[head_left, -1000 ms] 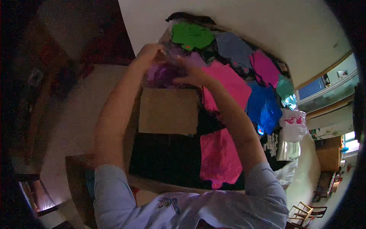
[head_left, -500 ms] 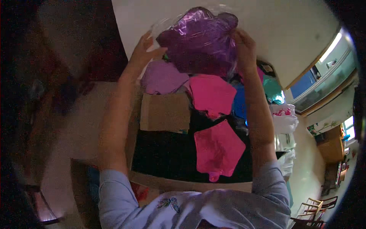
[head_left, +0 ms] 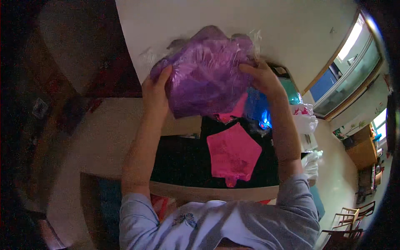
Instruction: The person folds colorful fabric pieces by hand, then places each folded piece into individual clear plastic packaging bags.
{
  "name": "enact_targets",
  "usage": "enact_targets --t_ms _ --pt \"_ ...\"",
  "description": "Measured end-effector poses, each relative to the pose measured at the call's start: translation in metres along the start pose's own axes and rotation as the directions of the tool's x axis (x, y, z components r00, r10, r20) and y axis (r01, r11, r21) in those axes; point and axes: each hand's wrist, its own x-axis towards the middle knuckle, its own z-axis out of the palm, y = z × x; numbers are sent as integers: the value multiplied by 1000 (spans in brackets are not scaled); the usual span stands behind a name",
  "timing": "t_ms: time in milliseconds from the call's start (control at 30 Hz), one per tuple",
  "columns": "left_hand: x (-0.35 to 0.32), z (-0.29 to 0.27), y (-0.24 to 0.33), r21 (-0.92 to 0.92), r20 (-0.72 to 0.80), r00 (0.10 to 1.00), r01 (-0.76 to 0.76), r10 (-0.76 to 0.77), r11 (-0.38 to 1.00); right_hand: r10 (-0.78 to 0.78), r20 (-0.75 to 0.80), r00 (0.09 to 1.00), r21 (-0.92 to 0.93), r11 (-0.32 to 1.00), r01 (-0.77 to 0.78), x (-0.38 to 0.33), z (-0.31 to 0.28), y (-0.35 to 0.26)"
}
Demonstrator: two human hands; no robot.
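Between both hands hangs a clear plastic bag with purple, sheet-like contents (head_left: 208, 79), raised over the far part of a black-topped table. My left hand (head_left: 157, 89) grips its left side, thumb on the near face. At the bag's upper right, my right hand (head_left: 263, 78) holds it with the thumb pressed on the front. Below lies a flat pink five-sided piece with a small tab (head_left: 234, 154) on the black surface (head_left: 179, 162). Another pink piece (head_left: 235, 109) and a brown cardboard piece (head_left: 183, 126) are partly hidden behind the bag.
Shiny blue packets (head_left: 258, 108) lie to the right of the bag, with a teal packet (head_left: 291, 91) beyond my right forearm. White plastic bags (head_left: 306, 123) line the right side. An open box (head_left: 89, 191) stands at lower left; wooden chairs (head_left: 352, 216) are at far right.
The purple bag has come down and nearer, now covering the lilac piece and much of the far pink piece. My left hand, formerly spread at its edge, has closed on it.
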Motion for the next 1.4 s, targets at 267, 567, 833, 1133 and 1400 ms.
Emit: enact_targets --t_ms 267,567,833,1133,1400 --pt "-22 1 7 628 219 701 -633 679 452 -52 -27 998 -321 946 40 -21 40 -4" --pt "-46 61 25 805 575 782 -593 242 4 -294 33 955 -633 734 247 -36 84 7" --pt "-44 49 38 750 556 751 -638 356 175 -320 85 944 -771 579 266 -47 77 11" --pt "-48 42 46 780 558 790 -604 256 163 -288 148 946 -885 388 256 -55 82 5" --pt "-44 27 48 593 622 753 -633 216 498 -165 138 977 -842 500 203 -59 72 -12"
